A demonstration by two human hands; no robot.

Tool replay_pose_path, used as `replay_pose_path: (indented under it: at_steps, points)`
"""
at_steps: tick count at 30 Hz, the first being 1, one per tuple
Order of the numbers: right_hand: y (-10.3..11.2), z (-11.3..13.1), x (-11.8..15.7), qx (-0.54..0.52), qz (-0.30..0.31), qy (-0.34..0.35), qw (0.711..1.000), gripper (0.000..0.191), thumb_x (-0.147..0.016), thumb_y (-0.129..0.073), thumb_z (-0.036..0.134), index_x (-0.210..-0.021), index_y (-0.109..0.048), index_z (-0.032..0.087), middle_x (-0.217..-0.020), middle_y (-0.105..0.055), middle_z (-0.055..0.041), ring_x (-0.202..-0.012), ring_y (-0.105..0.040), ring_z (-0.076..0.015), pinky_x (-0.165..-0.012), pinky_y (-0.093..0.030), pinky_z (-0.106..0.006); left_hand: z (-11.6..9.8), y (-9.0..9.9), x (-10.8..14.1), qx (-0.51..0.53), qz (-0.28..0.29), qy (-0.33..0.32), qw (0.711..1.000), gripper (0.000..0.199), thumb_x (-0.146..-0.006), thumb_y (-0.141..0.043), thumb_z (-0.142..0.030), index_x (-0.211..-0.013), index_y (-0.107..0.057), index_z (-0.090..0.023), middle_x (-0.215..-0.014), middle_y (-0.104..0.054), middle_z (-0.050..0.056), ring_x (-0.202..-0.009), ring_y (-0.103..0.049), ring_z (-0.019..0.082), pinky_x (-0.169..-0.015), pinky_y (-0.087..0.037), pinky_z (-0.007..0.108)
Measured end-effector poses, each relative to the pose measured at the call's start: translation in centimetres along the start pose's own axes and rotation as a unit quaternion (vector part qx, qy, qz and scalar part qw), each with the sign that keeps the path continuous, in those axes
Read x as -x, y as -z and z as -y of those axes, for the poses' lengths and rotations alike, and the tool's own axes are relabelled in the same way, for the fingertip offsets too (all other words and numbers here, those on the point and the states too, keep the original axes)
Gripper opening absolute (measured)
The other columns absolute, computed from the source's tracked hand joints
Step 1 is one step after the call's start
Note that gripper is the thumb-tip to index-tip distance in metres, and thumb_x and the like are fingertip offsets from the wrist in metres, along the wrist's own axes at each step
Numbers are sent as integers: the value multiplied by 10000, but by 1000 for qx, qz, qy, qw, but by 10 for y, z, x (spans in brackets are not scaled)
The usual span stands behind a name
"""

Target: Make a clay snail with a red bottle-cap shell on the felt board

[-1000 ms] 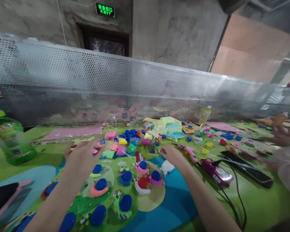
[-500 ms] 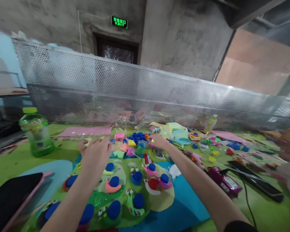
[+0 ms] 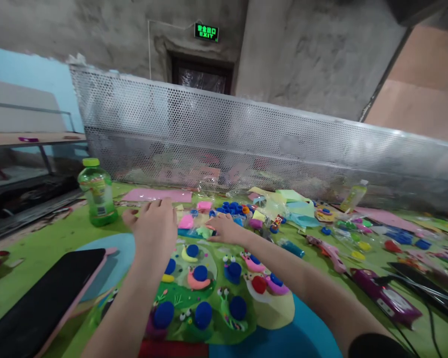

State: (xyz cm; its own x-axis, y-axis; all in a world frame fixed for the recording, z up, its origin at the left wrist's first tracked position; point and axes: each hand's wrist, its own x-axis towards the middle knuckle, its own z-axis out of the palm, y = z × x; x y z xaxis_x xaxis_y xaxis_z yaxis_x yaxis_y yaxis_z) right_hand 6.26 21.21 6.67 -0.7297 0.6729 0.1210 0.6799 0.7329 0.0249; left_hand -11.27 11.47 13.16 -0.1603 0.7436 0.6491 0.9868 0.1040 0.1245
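Observation:
My left hand (image 3: 155, 226) is raised above the mat, back of the hand toward me, thumb apart from its fingers. Nothing shows in it, though its palm side is hidden. My right hand (image 3: 226, 228) reaches left over the small packets of coloured clay, its fingers loosely spread. Just under its fingertips is a light green clay packet (image 3: 204, 231); whether they touch is unclear. A pink clay packet (image 3: 186, 222) lies between the hands. Nearer me, several clay snails with blue shells, one a pink snail (image 3: 198, 278), sit on a green paper scene (image 3: 242, 334).
A green drink bottle (image 3: 99, 196) and a black phone (image 3: 47, 298) are at left. Blue caps (image 3: 231, 208) lie behind my right hand. A glue gun (image 3: 328, 252) and purple power strip (image 3: 386, 297) with cables lie right. A perforated metal panel (image 3: 246, 134) stands behind.
The view has swung left, so things appear farther right. My right hand has moved left and nearer, down to the clay packets. The left hand stays raised, now beside them.

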Motion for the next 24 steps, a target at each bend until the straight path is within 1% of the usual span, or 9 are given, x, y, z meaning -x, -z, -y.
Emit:
replay_pose_path:
  at_steps: [3, 6, 10, 12, 14, 16, 19, 21, 24]
  points:
    - [-12, 7, -21, -1, 20, -31, 999, 339, -853, -507, 354, -1123, -513, 149, -1161, -514, -84, -1042, -504, -217, -880, -407, -450, 3, 0, -2, -5, -4, 8, 1000, 235, -830, -343, -169, -869, -574, -154, -888, -642, 127, -871, -560, 291, -809, -323, 467]
    - [-18, 10, -37, -15, 30, -66, 997, 303, -859, -504, 329, -1102, -523, 149, -1130, -529, -80, -992, -531, -199, -838, -444, -419, 5, -2, -3, 3, 6, 4, 1000, 240, -828, -344, -175, -854, -581, -147, -892, -643, 139, -888, -560, 307, -802, -332, 465]
    - [-8, 5, -37, -71, 4, -72, 995, 282, -859, -508, 315, -1083, -533, 144, -1097, -545, -72, -955, -548, -188, -810, -461, -400, 0, -10, -4, 47, 53, -35, 997, 256, -823, -368, -176, -914, -607, -167, -872, -664, 122, -894, -584, 302, -791, -365, 446]
    - [2, 2, -27, -107, -40, -63, 991, 288, -856, -513, 302, -1096, -525, 144, -1113, -539, -73, -985, -536, -198, -832, -447, -417, -6, -16, -3, 80, 96, -81, 989, 268, -810, -375, -136, -903, -622, -183, -874, -676, 107, -883, -602, 287, -800, -375, 451]
    - [14, 0, -10, -146, -89, -56, 984, 318, -830, -548, 255, -1127, -509, 149, -1117, -537, -71, -1019, -516, -200, -865, -426, -416, -15, -21, -1, 118, 135, -130, 975, 304, -772, -380, -65, -908, -624, -186, -966, -669, 101, -946, -594, 269, -818, -392, 427]
    - [23, 0, 11, -180, -130, -62, 973, 444, -753, -613, 180, -1175, -480, 141, -1101, -541, -78, -1036, -500, -192, -894, -409, -377, -25, -23, 2, 164, 161, -168, 959, 345, -752, -380, -31, -957, -608, -188, -1070, -639, 89, -1027, -564, 236, -838, -413, 372]
    - [31, 4, 49, -222, -179, -96, 954, 650, -646, -658, 127, -1250, -416, 122, -1172, -487, -128, -1093, -454, -214, -929, -381, -365, -39, -22, 8, 242, 172, -189, 936, 328, -830, -335, -106, -1072, -546, -172, -1132, -605, 93, -1038, -561, 190, -852, -433, 316]
    - [33, 8, 72, -245, -199, -115, 942, 635, -625, -650, 125, -1227, -448, 141, -1197, -476, -129, -1116, -441, -232, -943, -365, -380, -47, -22, 12, 290, 175, -186, 922, 308, -863, -322, -179, -1095, -524, -161, -1116, -609, 101, -1004, -579, 187, -841, -449, 315]
    - [32, 14, 99, -274, -212, -127, 929, 489, -647, -611, 129, -1127, -527, 169, -1099, -556, -85, -1022, -516, -208, -886, -409, -340, -59, -23, 22, 349, 195, -177, 899, 245, -840, -405, -260, -1017, -556, -183, -1022, -655, 67, -938, -612, 194, -797, -480, 312]
